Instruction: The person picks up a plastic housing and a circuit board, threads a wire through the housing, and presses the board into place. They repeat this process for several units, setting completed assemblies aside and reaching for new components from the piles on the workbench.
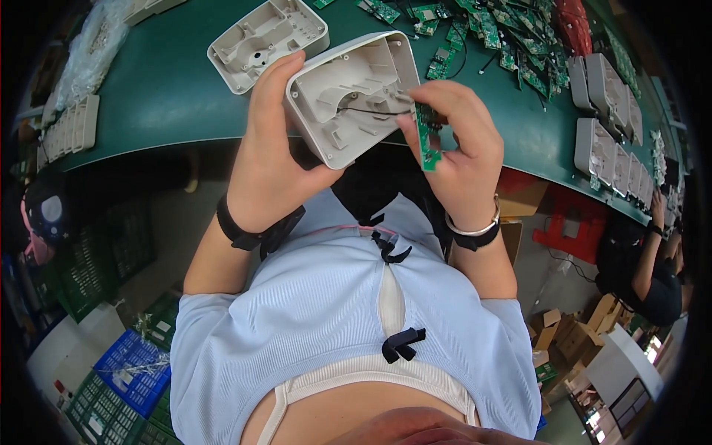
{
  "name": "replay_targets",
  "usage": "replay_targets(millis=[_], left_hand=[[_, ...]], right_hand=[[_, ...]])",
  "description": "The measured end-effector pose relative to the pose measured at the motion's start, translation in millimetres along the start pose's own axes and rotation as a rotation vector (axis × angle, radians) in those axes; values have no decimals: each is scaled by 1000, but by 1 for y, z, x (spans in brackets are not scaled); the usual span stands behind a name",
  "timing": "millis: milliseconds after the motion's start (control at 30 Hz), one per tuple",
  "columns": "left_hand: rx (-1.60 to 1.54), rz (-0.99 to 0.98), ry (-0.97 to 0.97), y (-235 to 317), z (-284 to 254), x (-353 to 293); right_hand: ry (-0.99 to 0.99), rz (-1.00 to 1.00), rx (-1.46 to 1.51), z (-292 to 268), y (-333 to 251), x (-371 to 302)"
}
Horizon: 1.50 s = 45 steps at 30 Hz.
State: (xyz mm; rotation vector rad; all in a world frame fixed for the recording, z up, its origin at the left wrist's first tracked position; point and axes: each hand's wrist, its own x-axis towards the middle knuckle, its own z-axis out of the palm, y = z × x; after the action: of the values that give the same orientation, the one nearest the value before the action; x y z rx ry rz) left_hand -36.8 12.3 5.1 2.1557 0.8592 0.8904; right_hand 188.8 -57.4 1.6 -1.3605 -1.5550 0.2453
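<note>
My left hand (268, 159) grips a white plastic housing (345, 137) by its left side, tilted up above the table's front edge. Its hollow inside shows ribs, posts and a curved wall. Between the thumb and fingers of my right hand (467, 144) is a green circuit board (427, 141), held upright just at the housing's right edge. A thin black cable (374, 111) runs from the board into the housing. Behind my left fingertips, a second white housing (259, 44) lies open side up on the green table (170, 96).
Loose circuit boards with black cables (519, 44) lie piled at the back right. White housings stand in rows at the right (612, 159) and left (72, 133). A clear plastic bag (93, 52) lies at the far left. A person in black (645, 274) works at the right.
</note>
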Motion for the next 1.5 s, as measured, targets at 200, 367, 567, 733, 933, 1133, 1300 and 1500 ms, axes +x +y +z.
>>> replay_targets(millis=[200,367,567,733,933,1133,1300,1500], left_hand=[[-20,63,66,-6,10,-3],[-17,67,51,-3,7,-2],[-167,-39,60,-4,8,-4],[-280,-61,77,-7,9,-6],[-307,-103,69,-7,8,-8],[-324,-158,62,-4,5,-10],[-301,-143,41,-9,4,-12],[-390,-215,-88,-13,-8,-12]], right_hand=[[-82,-24,-41,7,-17,-9],[-170,-26,64,9,-19,-12],[-260,-37,174,14,-17,-24],[-240,-77,228,18,-14,-30],[-266,39,330,22,-5,-30],[-245,129,361,25,-15,-26],[-284,298,527,25,-16,-20],[-266,336,535,21,-16,-13]])
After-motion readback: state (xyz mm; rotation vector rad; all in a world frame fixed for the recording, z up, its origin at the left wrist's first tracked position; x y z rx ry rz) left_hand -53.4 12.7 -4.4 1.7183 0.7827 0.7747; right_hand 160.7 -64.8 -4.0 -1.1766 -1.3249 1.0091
